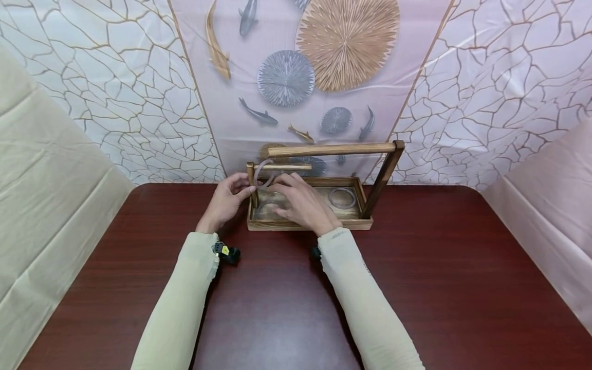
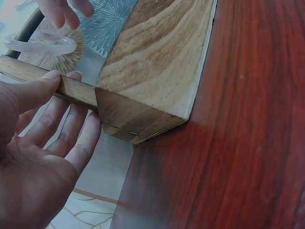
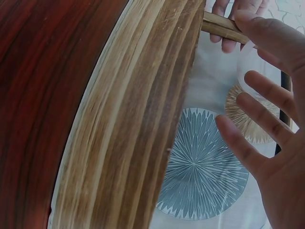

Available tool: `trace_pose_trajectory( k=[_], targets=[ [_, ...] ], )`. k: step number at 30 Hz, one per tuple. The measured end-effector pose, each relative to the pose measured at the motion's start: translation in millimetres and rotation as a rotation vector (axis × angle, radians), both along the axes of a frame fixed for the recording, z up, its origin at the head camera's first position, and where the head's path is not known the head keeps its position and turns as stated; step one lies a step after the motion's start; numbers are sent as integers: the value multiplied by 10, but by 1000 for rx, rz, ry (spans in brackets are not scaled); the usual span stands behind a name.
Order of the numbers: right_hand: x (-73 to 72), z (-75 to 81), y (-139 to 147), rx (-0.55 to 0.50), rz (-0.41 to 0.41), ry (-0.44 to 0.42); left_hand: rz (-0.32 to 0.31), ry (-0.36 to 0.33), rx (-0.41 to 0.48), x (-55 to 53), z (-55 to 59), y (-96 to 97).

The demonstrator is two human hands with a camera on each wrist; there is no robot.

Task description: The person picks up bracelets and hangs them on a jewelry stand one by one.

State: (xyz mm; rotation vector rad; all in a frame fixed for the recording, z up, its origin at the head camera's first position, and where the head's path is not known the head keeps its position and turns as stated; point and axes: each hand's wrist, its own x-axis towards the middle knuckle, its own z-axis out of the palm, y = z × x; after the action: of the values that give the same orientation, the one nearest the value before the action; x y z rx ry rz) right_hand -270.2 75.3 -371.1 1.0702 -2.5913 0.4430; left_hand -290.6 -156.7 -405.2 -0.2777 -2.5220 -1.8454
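A wooden jewelry stand [image 1: 310,225] has a shallow tray, a short post on the left and a taller one on the right, each with a crossbar. My left hand [image 1: 223,203] grips the short post [image 2: 76,90], thumb on one side and fingers behind. A pale translucent bangle [image 1: 257,177] hangs on the lower crossbar [image 1: 296,167] close to that post. Just right of it, my right hand [image 1: 302,203] reaches over the tray with fingers spread and apart, holding nothing. A second bangle [image 1: 342,206] lies in the tray's right part. My right hand covers some of the tray's left part.
The upper crossbar [image 1: 333,149] extends left from the tall post [image 1: 383,180], above the hands. The stand is near the back edge of the dark red table [image 1: 277,308]. A patterned cloth backdrop [image 1: 152,103] hangs right behind it.
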Motion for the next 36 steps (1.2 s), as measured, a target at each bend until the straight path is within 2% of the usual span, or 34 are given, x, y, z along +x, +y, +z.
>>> trace_pose_trajectory(
  k=[8,19,31,36],
  targets=[
    [-29,-9,-8,29,13,-10,8,8,6,16,1,0],
    [-75,-24,-14,57,31,-77,14,0,11,24,27,24],
    [-171,-90,13,129,42,-137,17,2,19,15,4,16],
    [-200,-111,6,149,50,-123,15,-4,8,12,11,13]
  ],
)
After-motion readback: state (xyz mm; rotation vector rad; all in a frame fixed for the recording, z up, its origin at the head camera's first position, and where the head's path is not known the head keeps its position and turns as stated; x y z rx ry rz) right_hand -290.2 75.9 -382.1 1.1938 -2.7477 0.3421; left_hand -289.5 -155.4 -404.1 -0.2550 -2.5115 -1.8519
